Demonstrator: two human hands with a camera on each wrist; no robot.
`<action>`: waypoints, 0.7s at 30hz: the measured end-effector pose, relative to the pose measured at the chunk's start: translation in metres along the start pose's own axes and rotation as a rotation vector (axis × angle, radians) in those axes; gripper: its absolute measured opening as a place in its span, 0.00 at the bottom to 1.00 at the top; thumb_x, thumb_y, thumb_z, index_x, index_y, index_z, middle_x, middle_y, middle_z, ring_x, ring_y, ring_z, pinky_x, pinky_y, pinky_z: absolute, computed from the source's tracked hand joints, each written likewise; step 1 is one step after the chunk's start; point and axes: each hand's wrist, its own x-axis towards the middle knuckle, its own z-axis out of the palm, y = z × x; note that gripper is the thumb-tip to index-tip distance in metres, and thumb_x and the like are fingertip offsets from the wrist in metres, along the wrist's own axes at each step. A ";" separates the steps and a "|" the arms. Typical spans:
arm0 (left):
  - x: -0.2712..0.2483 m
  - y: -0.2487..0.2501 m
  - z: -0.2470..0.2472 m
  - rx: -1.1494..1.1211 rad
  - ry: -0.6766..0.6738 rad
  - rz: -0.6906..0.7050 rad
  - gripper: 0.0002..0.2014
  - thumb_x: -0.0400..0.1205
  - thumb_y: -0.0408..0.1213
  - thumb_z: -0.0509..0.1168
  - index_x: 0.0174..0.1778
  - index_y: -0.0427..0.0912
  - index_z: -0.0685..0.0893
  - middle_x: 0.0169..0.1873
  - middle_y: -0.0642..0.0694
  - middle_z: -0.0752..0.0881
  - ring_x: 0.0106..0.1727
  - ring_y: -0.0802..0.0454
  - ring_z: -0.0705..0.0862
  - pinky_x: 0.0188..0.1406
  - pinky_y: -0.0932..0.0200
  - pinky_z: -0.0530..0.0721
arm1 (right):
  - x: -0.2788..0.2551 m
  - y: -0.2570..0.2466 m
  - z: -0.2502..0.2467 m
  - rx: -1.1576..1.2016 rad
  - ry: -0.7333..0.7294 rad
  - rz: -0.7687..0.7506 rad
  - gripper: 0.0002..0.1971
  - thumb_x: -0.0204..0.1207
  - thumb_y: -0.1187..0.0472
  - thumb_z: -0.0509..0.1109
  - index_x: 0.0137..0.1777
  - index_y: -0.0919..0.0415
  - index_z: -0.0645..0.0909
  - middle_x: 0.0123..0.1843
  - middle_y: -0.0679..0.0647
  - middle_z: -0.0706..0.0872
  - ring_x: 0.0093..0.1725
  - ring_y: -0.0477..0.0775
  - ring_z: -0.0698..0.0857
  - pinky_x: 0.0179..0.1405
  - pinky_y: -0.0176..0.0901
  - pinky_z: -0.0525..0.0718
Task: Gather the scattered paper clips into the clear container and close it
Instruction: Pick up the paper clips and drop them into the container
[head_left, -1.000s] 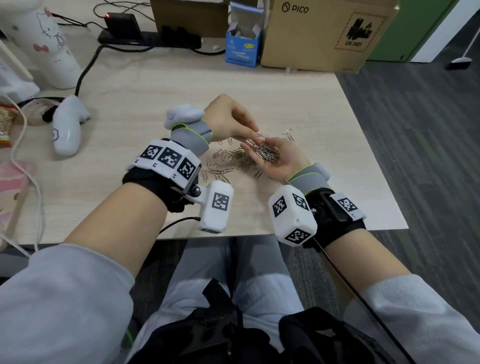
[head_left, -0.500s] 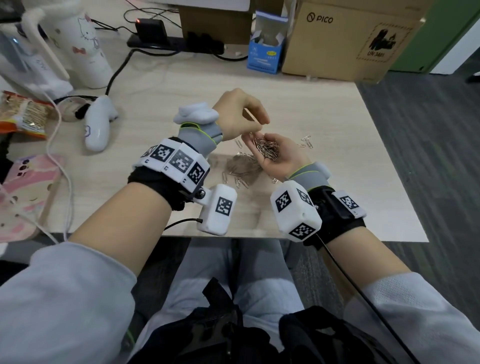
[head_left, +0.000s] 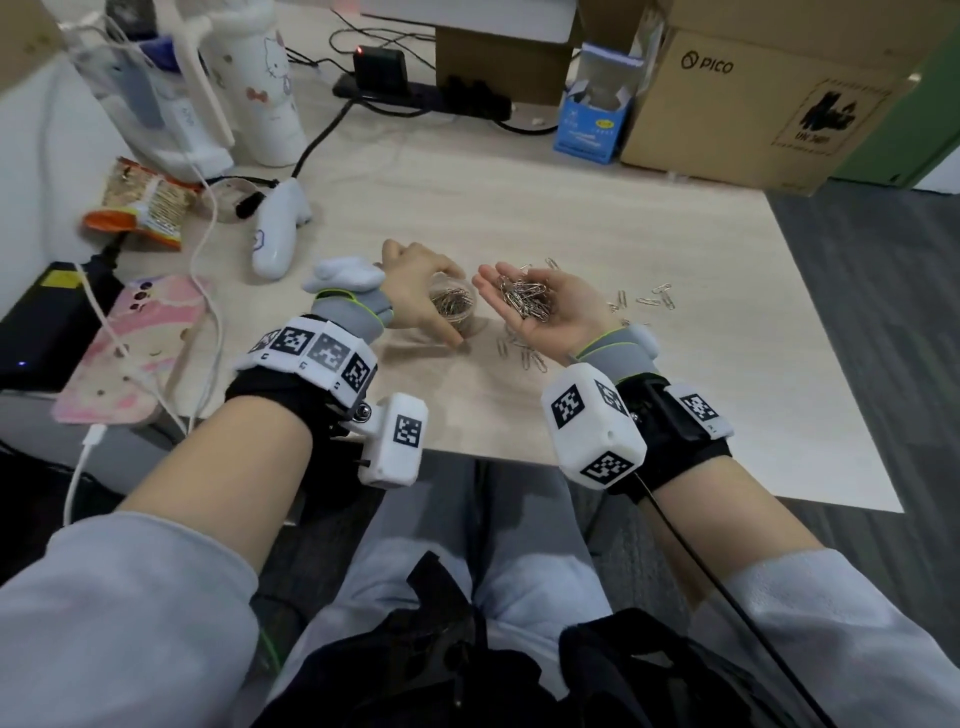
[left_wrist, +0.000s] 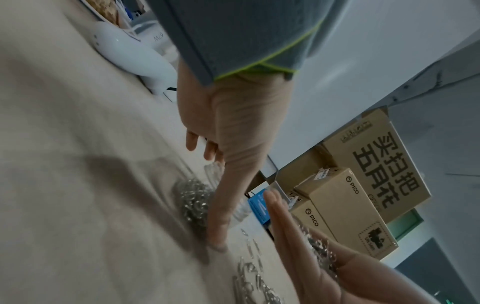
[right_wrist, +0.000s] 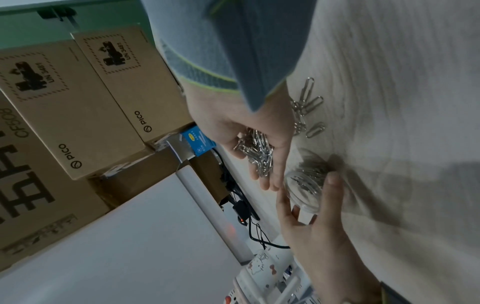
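Hands parted: left hand (head_left: 415, 291) now grips container (head_left: 453, 307), right hand (head_left: 540, 306) cupping clips (head_left: 524, 297)

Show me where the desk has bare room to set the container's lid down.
Bare wood lies between the hands and the cardboard box, and along the near right edge of the desk. Crowded: loose paper clips right of the right hand, more under it; phone and cables left of the left hand.

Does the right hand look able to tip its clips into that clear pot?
Probably yes. The right hand lies palm up, fingertips beside the clear pot. The pot's mouth is open, and the left hand holds only its sides, leaving the top free.
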 end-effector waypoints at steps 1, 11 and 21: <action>-0.001 -0.001 0.003 -0.008 0.036 -0.018 0.47 0.43 0.65 0.73 0.63 0.57 0.80 0.61 0.46 0.78 0.67 0.41 0.66 0.65 0.51 0.72 | -0.001 0.002 0.002 -0.004 -0.013 0.013 0.17 0.85 0.67 0.48 0.46 0.76 0.76 0.48 0.71 0.81 0.76 0.65 0.71 0.78 0.53 0.67; -0.002 0.018 0.009 -0.015 0.196 0.069 0.31 0.58 0.54 0.68 0.59 0.53 0.82 0.56 0.46 0.82 0.66 0.43 0.71 0.59 0.51 0.66 | -0.003 0.007 0.011 -0.144 -0.014 0.019 0.18 0.86 0.62 0.48 0.50 0.76 0.75 0.59 0.72 0.78 0.71 0.69 0.75 0.66 0.55 0.78; 0.000 0.028 0.014 -0.133 0.157 0.079 0.33 0.52 0.52 0.67 0.57 0.51 0.85 0.54 0.42 0.81 0.57 0.43 0.81 0.54 0.56 0.78 | -0.010 -0.001 0.012 -0.238 0.103 -0.067 0.11 0.85 0.63 0.53 0.50 0.72 0.72 0.45 0.68 0.79 0.73 0.69 0.73 0.68 0.59 0.74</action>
